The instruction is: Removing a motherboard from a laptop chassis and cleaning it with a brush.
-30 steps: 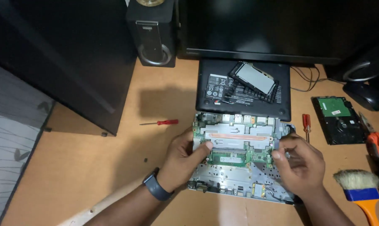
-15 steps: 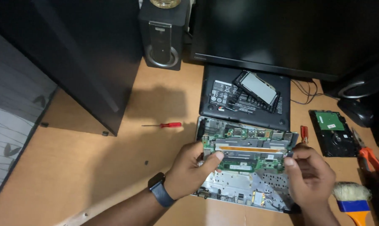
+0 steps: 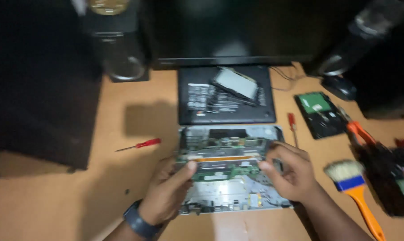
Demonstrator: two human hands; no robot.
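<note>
Both hands pinch a green circuit board (image 3: 224,160) by its short ends, left hand (image 3: 168,192) at 9 o'clock, right hand (image 3: 291,172) at 3 o'clock, just above the open laptop chassis (image 3: 228,196) on the counter (image 3: 77,201). The board looks thin, light, stiff and probably fragile, so edge grips clear of components seem safest.

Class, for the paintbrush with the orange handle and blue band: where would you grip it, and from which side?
Grip the orange-handled paintbrush by its long handle, coming from above at the near-right end: it lies flat on the wooden desk, bristles pointing away.
</note>
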